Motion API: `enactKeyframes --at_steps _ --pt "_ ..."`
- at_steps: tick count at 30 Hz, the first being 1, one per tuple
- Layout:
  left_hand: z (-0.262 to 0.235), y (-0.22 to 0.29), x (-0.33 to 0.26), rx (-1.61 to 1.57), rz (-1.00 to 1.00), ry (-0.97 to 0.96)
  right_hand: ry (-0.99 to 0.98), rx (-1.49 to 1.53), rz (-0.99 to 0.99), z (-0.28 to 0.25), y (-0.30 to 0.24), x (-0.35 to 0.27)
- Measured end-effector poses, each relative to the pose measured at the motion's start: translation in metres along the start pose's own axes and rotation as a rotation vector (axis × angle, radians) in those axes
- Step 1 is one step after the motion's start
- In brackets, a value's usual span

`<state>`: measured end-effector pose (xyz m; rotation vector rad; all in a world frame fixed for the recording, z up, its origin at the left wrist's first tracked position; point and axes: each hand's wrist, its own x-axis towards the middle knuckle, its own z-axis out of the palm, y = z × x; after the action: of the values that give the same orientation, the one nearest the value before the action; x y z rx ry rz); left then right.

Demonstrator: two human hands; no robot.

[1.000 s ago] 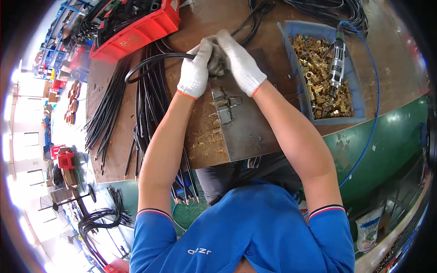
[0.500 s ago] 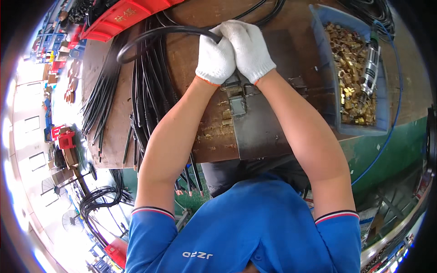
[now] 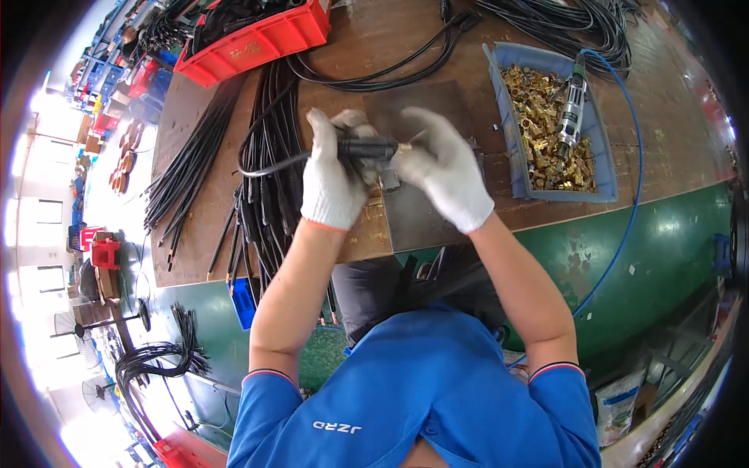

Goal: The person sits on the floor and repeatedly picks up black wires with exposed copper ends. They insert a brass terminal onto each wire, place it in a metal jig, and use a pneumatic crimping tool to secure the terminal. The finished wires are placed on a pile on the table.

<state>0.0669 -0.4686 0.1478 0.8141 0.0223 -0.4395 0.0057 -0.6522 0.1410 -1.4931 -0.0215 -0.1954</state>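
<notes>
My left hand (image 3: 337, 175), in a white knit glove, is closed around a black cable connector (image 3: 370, 147). A black cable (image 3: 273, 169) runs out of its left end and curves over a bundle of cables. At its right end a small brass-coloured tip (image 3: 403, 147) shows. My right hand (image 3: 451, 175), gloved alike, is at that tip, its fingers blurred; whether they grip it I cannot tell. Below the hands a dark metal plate (image 3: 425, 222) lies on the brown table (image 3: 328, 101), with a small metal fixture (image 3: 389, 181) partly hidden by the gloves.
On the right, a blue-grey bin (image 3: 507, 140) holds many brass fittings (image 3: 538, 132) and a power tool (image 3: 573, 113) with a blue hose (image 3: 640, 156). Black cable bundles (image 3: 204, 148) lie left. A red crate (image 3: 261, 48) stands far left; coiled cables (image 3: 577, 31) lie far right.
My hands were pressed together around the cable farther up the table. Now they are nearer and apart, the connector showing in my left hand. The view has shifted too.
</notes>
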Motion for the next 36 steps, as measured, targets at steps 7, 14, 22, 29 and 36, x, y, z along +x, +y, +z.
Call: enactKeyframes --at_steps 7,14,22,29,36 --pt "0.008 -0.037 -0.036 -0.37 -0.149 -0.031 -0.129 -0.387 -0.369 0.022 -0.018 -0.041" --pt "-0.008 -0.041 -0.037 -0.515 -0.207 -0.198 -0.108 -0.474 -0.58 0.034 -0.022 -0.041" --pt "0.021 -0.038 -0.045 -0.354 -0.199 0.097 -0.15 -0.427 -0.473 0.027 -0.021 -0.022" --pt "0.01 -0.024 -0.07 -0.1 -0.139 0.147 0.497 0.634 -0.075 -0.034 -0.025 0.1" --pt "-0.054 0.062 -0.103 0.054 0.444 0.463 -0.467 -0.496 -0.138 0.063 0.005 -0.021"
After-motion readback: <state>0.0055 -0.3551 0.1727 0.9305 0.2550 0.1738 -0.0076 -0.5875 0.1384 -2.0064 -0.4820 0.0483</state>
